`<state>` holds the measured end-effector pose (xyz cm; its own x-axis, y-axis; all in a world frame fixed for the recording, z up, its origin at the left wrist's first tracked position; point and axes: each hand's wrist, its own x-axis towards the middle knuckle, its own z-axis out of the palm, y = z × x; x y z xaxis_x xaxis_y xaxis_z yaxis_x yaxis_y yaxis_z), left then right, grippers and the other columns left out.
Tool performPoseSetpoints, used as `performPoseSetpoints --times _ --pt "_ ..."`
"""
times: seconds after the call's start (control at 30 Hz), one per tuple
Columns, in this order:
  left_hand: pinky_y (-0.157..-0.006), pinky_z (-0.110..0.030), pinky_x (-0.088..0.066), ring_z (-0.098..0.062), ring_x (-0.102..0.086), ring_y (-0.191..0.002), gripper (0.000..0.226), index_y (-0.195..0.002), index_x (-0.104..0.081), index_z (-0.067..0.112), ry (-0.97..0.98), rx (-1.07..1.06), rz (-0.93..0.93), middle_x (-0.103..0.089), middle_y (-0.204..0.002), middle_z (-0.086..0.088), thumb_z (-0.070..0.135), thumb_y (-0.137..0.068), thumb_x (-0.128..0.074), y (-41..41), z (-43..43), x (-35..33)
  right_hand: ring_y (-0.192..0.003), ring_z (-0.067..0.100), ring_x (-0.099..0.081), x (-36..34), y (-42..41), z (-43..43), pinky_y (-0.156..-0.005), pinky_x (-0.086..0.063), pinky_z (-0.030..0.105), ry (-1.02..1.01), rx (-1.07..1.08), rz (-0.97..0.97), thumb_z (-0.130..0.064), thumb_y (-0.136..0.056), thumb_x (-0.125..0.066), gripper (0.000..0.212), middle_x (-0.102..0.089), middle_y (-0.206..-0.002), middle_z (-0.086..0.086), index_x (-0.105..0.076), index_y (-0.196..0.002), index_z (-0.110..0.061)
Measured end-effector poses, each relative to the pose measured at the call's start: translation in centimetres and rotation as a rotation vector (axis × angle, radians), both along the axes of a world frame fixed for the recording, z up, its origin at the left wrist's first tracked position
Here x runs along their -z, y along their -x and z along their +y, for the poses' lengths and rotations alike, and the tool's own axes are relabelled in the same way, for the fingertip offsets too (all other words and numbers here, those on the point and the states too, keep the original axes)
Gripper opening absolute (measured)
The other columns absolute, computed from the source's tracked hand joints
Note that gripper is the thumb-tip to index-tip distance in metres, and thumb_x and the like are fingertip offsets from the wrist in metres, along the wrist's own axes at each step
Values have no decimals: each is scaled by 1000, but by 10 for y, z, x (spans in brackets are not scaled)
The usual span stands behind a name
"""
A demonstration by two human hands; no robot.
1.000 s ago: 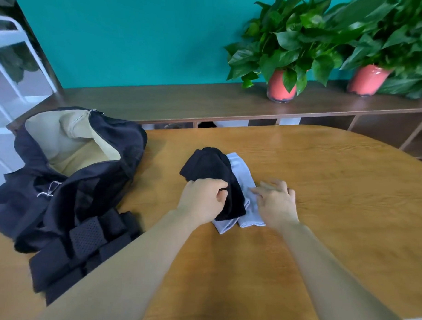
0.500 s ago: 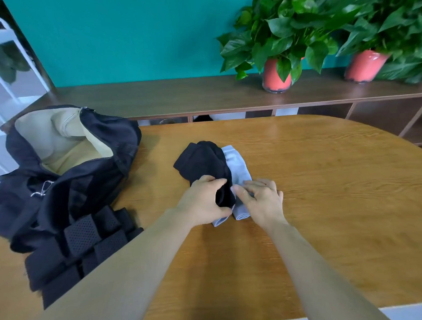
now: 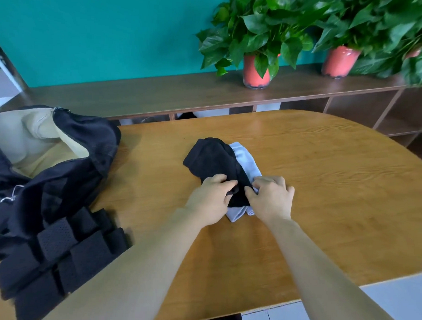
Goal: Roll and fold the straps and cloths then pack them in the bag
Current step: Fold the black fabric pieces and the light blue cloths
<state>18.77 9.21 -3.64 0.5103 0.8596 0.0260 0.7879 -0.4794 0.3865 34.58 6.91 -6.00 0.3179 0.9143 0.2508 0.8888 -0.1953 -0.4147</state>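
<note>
The black cloth (image 3: 211,160) lay over the pale blue cloth (image 3: 246,158) mid-table (image 3: 323,199), and both hands were down on the near end. The left hand (image 3: 209,199) had its fingers curled, pinching the black fabric. The right hand (image 3: 272,198) was curled too, nipping the pale blue edge right against the black. Off to the left sat the open dark bag (image 3: 80,160), cream lining showing, with black padded straps (image 3: 65,248) just in front of it. Potted plants (image 3: 257,41) stood on the shelf (image 3: 159,91) behind.

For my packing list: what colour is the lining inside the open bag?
Beige; the head view shows the lining of the bag best.
</note>
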Motion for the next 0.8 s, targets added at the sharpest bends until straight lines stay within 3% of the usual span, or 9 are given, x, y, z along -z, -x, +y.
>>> performPoseSetpoints --times 0.17,0.43,0.53,0.63,0.7,0.8 --pt "-103 -36 -35 -17 -31 -135 43 -143 -38 30 -108 23 158 -34 -149 10 20 -101 -38 -6 -12 -6 -105 15 -42 1 -35 -12 -75 -17 30 -13 86 -14 -30 -86 -53 29 -60 -77 -8 -44 -59 -21" --pt "-110 -41 -29 -12 -22 -142 45 -145 -35 32 18 -21 212 -30 -154 10 21 -102 -37 21 -39 -3 -112 22 -42 -3 -77 -24 -86 -28 38 83 203 -19 -30 -89 -47 23 -62 -85 0 -54 -70 -19" --pt "-113 -38 -24 -12 -20 -143 46 -146 -34 33 45 -27 211 -28 -155 11 28 -100 -41 30 -49 -8 -116 24 -41 -8 -78 -30 -88 -29 38 104 210 -11 -32 -91 -45 24 -64 -84 3 -63 -86 -17" --pt "-114 -37 -16 -12 -18 -144 60 -147 -31 33 84 -49 179 -25 -155 11 42 -92 -51 31 -58 -21 -117 26 -41 -18 -62 -39 -87 -29 38 -27 186 -4 -28 -93 -47 26 -65 -97 5 -65 -105 -14" --pt "-112 -39 -17 -12 -23 -141 61 -146 -34 31 108 -122 107 -30 -153 12 43 -89 -51 27 -61 -30 -113 26 -44 -21 -45 -45 -86 -29 38 -150 87 -20 -21 -90 -51 24 -67 -100 3 -67 -106 -13" --pt "-107 -42 -32 -19 -45 -126 39 -132 -47 29 129 -325 -1 -54 -132 6 38 -94 -41 28 -56 -32 -110 25 -50 -18 -21 -49 -86 -30 36 -218 -102 -34 -12 -85 -57 22 -69 -94 -1 -71 -101 -15"
